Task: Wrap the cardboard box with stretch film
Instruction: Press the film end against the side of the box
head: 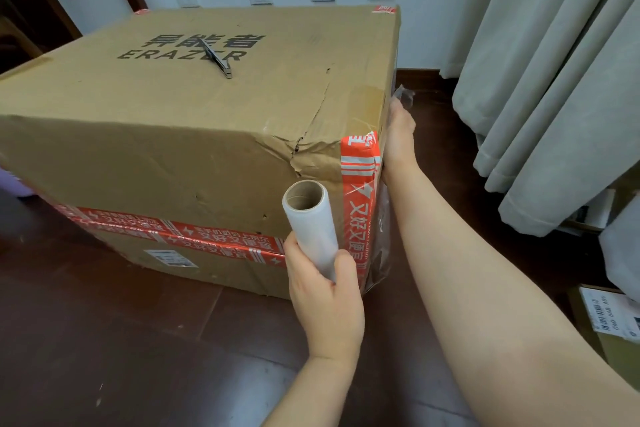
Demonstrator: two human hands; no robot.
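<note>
A big brown cardboard box [180, 107] with black lettering and red tape stands on the dark floor. My left hand [325, 291] grips a roll of clear stretch film [311, 225] on a cardboard core, held upright by the box's near right corner. Clear film [381, 239] runs from the roll round that corner onto the box's right side. My right hand [400, 139] reaches along that right side and holds the crumpled film end [403, 95] against it; its fingers are mostly hidden.
A metal utility knife [218, 61] lies on the box top. Grey curtains [554, 80] hang at the right. A smaller labelled carton [609, 319] sits on the floor at the lower right. A white wall with sockets is behind the box.
</note>
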